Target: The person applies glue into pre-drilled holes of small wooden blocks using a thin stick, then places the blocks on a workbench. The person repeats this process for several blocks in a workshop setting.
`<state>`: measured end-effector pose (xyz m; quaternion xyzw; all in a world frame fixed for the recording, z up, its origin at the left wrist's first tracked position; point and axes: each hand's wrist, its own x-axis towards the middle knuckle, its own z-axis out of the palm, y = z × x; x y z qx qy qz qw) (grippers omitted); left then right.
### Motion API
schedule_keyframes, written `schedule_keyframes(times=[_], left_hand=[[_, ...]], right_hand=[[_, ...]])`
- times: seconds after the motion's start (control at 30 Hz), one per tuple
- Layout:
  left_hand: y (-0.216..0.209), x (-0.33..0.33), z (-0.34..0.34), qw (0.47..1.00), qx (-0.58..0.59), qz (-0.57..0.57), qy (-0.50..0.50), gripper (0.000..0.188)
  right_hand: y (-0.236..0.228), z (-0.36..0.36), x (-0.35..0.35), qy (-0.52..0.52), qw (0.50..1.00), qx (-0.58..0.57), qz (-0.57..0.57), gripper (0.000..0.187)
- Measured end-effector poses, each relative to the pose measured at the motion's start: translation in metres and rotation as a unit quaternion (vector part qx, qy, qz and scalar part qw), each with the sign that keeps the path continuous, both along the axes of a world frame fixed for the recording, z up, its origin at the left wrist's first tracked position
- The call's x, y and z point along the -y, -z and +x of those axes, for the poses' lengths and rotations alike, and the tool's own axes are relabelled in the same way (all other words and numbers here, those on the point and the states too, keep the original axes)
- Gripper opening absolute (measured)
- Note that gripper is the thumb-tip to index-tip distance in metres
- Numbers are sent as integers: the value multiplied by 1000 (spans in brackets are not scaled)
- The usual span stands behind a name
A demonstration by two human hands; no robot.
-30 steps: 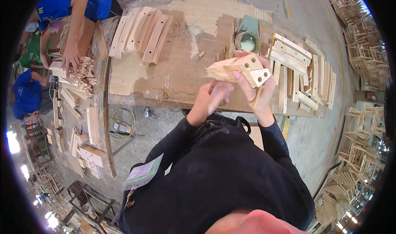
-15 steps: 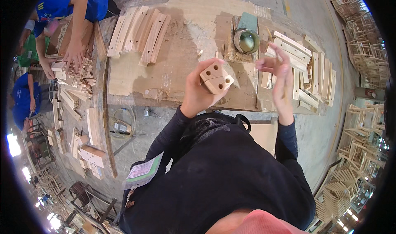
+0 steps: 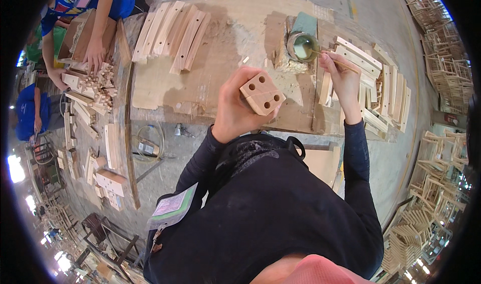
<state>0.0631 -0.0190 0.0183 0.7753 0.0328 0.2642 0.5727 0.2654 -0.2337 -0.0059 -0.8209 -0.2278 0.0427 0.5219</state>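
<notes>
My left hand (image 3: 229, 106) is wrapped round two light wooden pieces (image 3: 262, 93) pressed side by side. Their end faces point up and show drilled round holes. On the right, the fingers of my right hand (image 3: 345, 81) pinch a thin stick (image 3: 351, 68). Its far end reaches into a round pot (image 3: 290, 48) of pale liquid, and whatever is on that end is hidden. A pale green thing (image 3: 304, 22) stands just behind the pot. Small wooden dowels (image 3: 245, 60) lie on the bench beyond my left hand.
Curved wooden slats (image 3: 163, 31) with holes lie at the bench's far left. More wooden parts (image 3: 383, 91) are stacked at the right. A side table holds loose pieces (image 3: 102, 86), where a co-worker in blue (image 3: 100, 13) handles them. Wooden frames (image 3: 433, 169) are piled along the right.
My right hand, empty and spread before, now holds the thin stick, its end in the pot. My left hand keeps the wooden pieces at nearly the same place.
</notes>
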Motion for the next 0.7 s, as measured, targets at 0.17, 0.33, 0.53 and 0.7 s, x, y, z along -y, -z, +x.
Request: schedule_keyframes(times=[0.17,0.33,0.53,0.7], left_hand=[[1,-3,-1,1000,7,-20,-11,49],[1,-6,-2,1000,-5,4,-18,47],[5,-7,-6,999,-32,-15,10,45],[6,-8,-6,999,-33,-14,22,45]], right_hand=[[-15,-7,-3,-14,977,155,-144,18],[-2,-9,-1,-24,996,44,-79,18],[13,0,3,-18,988,-111,106,22],[13,-2,7,47,947,-233,215,23]])
